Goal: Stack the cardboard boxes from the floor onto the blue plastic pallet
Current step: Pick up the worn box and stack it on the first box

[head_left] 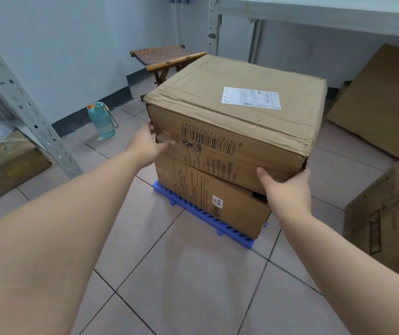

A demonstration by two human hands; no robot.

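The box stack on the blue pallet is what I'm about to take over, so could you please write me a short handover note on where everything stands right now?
Left hand: pressed against the left near corner of the top box.
Right hand: gripping the top box at its right near bottom corner.
Stack: the top box sits on the bottom box, turned slightly askew to it; the bottom box rests on the blue pallet.
Done: two boxes are on the pallet.
Left: square up the top box, then bring the box on the floor at right; another box sits by the left shelving.
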